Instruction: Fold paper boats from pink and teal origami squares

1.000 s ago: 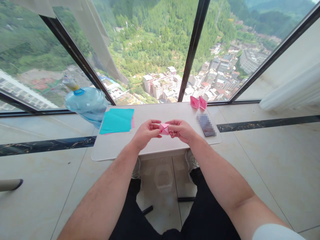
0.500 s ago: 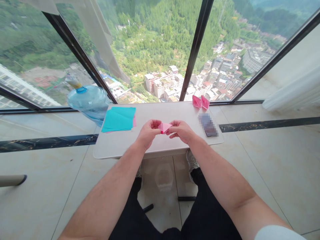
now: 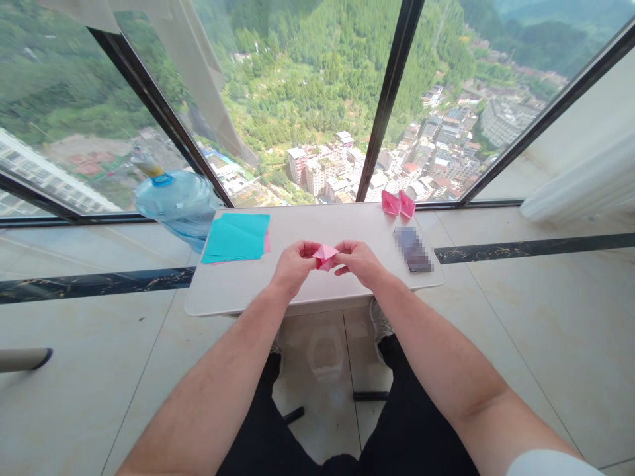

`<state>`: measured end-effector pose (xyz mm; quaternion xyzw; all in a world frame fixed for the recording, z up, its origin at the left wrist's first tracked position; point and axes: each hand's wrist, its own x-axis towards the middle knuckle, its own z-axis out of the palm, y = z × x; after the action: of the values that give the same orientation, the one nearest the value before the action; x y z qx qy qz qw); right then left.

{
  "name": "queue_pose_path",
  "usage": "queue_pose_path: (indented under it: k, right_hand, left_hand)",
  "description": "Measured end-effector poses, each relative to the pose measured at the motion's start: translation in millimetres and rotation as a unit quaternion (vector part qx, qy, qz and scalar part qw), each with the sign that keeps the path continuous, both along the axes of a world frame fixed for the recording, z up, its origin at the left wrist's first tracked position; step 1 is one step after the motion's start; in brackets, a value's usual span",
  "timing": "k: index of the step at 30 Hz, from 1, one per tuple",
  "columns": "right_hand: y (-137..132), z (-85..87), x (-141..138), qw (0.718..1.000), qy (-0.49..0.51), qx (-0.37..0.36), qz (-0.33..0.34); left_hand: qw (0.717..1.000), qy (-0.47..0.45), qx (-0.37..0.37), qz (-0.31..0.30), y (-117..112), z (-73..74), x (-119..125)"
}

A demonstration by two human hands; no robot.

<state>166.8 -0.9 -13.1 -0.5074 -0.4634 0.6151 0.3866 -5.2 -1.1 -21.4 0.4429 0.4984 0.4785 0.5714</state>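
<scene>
A small piece of folded pink paper point(image 3: 326, 256) is between my two hands, above the front middle of the white table point(image 3: 312, 291). My left hand point(image 3: 296, 261) pinches its left side, with the fingertips partly hidden behind the paper. On the right side, my right hand point(image 3: 358, 260) grips it between thumb and fingers. Creased faces of lighter and darker pink show, opened out into points. Two finished-looking pink paper shapes point(image 3: 398, 203) stand side by side at the table's far right corner.
A stack of turquoise paper sheets point(image 3: 235, 237) lies on the table's left, pink sheets peeking out beneath. On the right lies a phone point(image 3: 414, 249), blurred out. A large blue water bottle point(image 3: 176, 201) stands behind the left corner, by the window point(image 3: 307, 86).
The pink paper between my hands has spread from a flat triangle into a more open, pointed shape. Both hands stay in nearly the same place.
</scene>
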Motion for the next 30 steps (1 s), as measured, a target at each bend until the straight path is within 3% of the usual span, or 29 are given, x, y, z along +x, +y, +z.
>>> queue_pose_path:
  k: [4,8,11,16,19,30]
  right_hand:
    - [0,-2.9,-3,0.999,-0.025,0.023,-0.008]
    - [0,-12.8,-8,0.987,-0.119,0.096,-0.045]
    - [0,-17.2,-11,0.976,-0.162,0.128,-0.075]
    - [1,-7.2,-10,0.994,-0.083,0.037,-0.055]
    - [0,-2.7,-9,0.995,-0.087,0.016,-0.041]
    - [0,-17.5,-8,0.967,-0.231,0.106,-0.032]
  left_hand:
    - [0.997,0.072,0.002,-0.004,-1,4.0,1]
    - [0.978,0.203,0.035,0.015,-2,4.2,0]
    - [0.968,0.246,0.046,0.018,-2,3.6,-1]
    - [0.964,0.26,0.05,-0.011,0,4.6,-5]
    - [0.956,0.283,0.07,-0.013,2,5.2,-6]
    - [0.979,0.201,0.009,-0.022,2,3.0,-3]
